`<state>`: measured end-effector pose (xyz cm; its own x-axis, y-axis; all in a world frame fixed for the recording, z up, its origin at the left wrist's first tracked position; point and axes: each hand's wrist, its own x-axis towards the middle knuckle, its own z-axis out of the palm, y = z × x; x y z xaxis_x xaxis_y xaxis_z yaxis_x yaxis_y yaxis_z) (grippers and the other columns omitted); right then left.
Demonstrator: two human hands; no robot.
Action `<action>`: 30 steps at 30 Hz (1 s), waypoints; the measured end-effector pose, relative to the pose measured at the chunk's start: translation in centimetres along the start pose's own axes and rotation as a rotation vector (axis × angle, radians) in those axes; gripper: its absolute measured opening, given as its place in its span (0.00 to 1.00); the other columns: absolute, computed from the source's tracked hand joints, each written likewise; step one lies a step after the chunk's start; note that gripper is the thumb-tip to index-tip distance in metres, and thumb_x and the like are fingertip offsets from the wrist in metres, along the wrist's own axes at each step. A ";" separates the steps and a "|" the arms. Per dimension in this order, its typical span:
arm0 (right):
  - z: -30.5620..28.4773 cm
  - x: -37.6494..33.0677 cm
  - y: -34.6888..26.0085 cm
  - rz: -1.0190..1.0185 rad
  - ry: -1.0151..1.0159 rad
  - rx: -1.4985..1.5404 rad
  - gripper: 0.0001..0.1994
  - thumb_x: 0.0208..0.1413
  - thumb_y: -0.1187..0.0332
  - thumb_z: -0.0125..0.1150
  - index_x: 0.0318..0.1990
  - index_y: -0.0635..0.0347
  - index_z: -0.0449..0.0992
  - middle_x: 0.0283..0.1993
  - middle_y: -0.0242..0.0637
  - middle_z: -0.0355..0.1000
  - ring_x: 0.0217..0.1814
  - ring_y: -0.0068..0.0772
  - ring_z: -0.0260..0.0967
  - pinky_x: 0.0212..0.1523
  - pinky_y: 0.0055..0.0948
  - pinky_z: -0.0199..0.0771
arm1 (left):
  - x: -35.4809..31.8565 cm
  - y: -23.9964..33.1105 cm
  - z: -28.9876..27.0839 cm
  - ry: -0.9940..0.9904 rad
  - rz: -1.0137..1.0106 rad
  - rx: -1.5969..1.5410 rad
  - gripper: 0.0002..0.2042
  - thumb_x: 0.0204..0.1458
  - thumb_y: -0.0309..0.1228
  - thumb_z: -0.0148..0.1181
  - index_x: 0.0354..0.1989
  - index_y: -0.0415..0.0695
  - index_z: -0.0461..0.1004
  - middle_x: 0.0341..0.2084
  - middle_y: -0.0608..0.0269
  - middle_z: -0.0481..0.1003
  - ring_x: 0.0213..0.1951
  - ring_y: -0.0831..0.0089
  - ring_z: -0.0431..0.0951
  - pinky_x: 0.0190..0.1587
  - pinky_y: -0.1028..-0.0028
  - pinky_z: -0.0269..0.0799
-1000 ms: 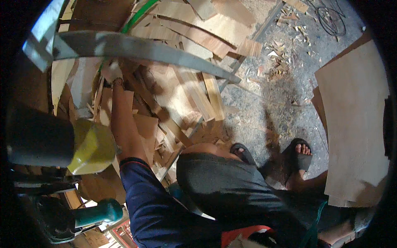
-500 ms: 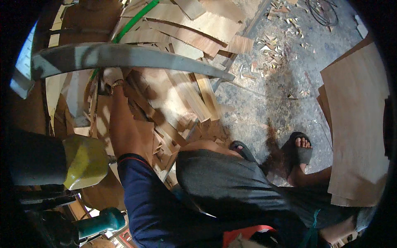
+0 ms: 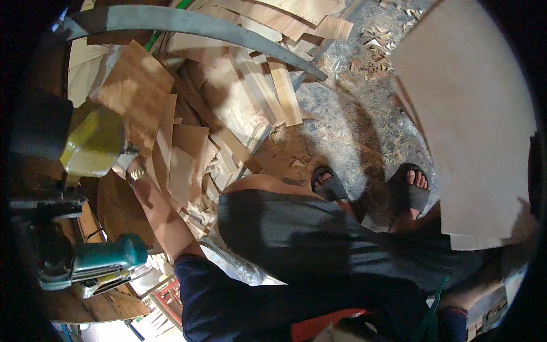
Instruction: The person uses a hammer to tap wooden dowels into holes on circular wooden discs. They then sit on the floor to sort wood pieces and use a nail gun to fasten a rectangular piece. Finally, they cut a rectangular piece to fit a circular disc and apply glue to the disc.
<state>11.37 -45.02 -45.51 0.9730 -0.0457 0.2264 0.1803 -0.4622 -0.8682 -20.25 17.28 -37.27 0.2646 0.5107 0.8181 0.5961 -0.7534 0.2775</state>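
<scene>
My left hand [image 3: 125, 163], in a pale glove with a metal watch band at its wrist, is at the lower edge of a thin brown wood sheet [image 3: 137, 85]. It seems to grip that sheet, though its fingers are partly hidden near a yellow tool part [image 3: 93, 142]. At the right, my right forearm [image 3: 481, 285] reaches behind a stack of thin wood sheets [image 3: 467, 125]. These sheets stand raised beside my leg and move with that arm. My right hand's fingers are mostly hidden by them.
Loose wood strips [image 3: 256, 85] and offcuts cover the surface ahead. A grey curved bar [image 3: 188, 27] crosses above them. Teal power tool [image 3: 111, 253] sits at lower left. Wood chips [image 3: 379, 51] litter the concrete floor around my sandalled feet [image 3: 413, 182].
My left hand has drawn back from the scrap pile, and a brown sheet has come up with it. The stack at the right has swung up and inward.
</scene>
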 end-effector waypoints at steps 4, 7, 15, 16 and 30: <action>2.4 -0.2 -0.5 0.004 -0.120 0.055 0.23 0.68 0.60 0.45 0.60 0.70 0.71 0.59 0.53 0.74 0.57 0.42 0.74 0.59 0.43 0.74 | -0.5 0.5 -2.1 0.040 -0.303 -0.270 0.13 0.57 0.32 0.64 0.47 0.38 0.78 0.41 0.57 0.80 0.36 0.65 0.80 0.37 0.64 0.76; 2.6 -0.2 -0.1 0.024 -0.159 0.089 0.25 0.69 0.58 0.42 0.62 0.70 0.69 0.60 0.53 0.72 0.58 0.42 0.74 0.59 0.43 0.74 | -1.1 5.8 -3.9 0.100 -0.410 -0.211 0.14 0.58 0.30 0.63 0.49 0.36 0.77 0.42 0.58 0.79 0.37 0.67 0.79 0.38 0.65 0.76; 2.2 1.1 0.3 0.074 -0.210 0.085 0.29 0.73 0.53 0.34 0.67 0.70 0.64 0.65 0.55 0.69 0.61 0.41 0.74 0.60 0.43 0.75 | -2.9 2.1 -1.6 -0.383 0.505 0.666 0.12 0.56 0.35 0.66 0.39 0.38 0.78 0.27 0.60 0.78 0.29 0.61 0.78 0.32 0.67 0.73; 1.7 1.1 0.6 0.075 -0.201 0.087 0.30 0.74 0.52 0.33 0.68 0.70 0.63 0.66 0.55 0.69 0.61 0.41 0.73 0.60 0.43 0.75 | -3.2 3.4 -0.6 -0.353 0.406 0.519 0.10 0.56 0.33 0.64 0.39 0.38 0.78 0.29 0.57 0.80 0.30 0.59 0.79 0.35 0.65 0.75; -3.0 1.6 -1.2 0.516 0.156 0.015 0.23 0.68 0.60 0.50 0.60 0.72 0.70 0.56 0.48 0.73 0.52 0.35 0.74 0.55 0.36 0.75 | 3.4 14.5 9.6 -0.750 0.031 0.517 0.17 0.61 0.39 0.61 0.49 0.37 0.76 0.41 0.52 0.80 0.43 0.58 0.81 0.47 0.63 0.77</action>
<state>12.31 -47.21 -42.77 0.9029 -0.3953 -0.1690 -0.3120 -0.3322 -0.8901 -3.47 12.04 -35.27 0.6017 0.7652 0.2291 0.7985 -0.5836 -0.1476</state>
